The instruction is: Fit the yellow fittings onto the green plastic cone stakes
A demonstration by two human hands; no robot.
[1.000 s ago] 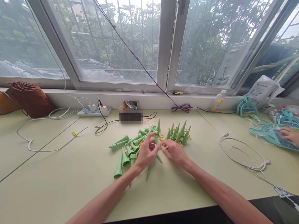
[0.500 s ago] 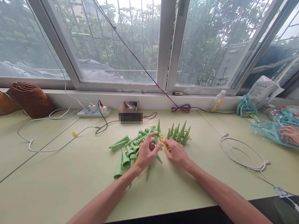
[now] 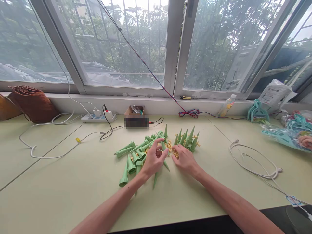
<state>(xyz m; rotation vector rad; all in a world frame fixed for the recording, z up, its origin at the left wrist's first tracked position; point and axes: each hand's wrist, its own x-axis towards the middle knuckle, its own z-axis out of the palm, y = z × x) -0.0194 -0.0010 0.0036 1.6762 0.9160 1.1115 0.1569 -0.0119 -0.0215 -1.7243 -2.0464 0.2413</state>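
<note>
Between the thumb and fingers of my left hand (image 3: 154,159) is a green plastic spike (image 3: 163,143), a hollow cone. Several more green spikes (image 3: 123,174) lie in a loose heap around and left of that hand, some with their wide open ends showing. My right hand (image 3: 185,160) rests low on the table, fingers bent down onto small yellow plastic pieces (image 3: 175,154); its fingertips are partly hidden, so what they pinch is unclear. Just beyond it, a group of green spikes (image 3: 189,136) stands points up, with yellow pieces among them.
Behind the heap sit a small cardboard box (image 3: 131,111) and a blurred dark block (image 3: 136,123). A power strip (image 3: 98,118) with cables is at left, a coiled white cable (image 3: 253,162) at right. Another person's hand (image 3: 305,141) touches bagged teal plastic items (image 3: 280,134).
My two hands keep nearly the same place and pose. At the far right, the other person's hand has shifted slightly towards the picture's edge.
</note>
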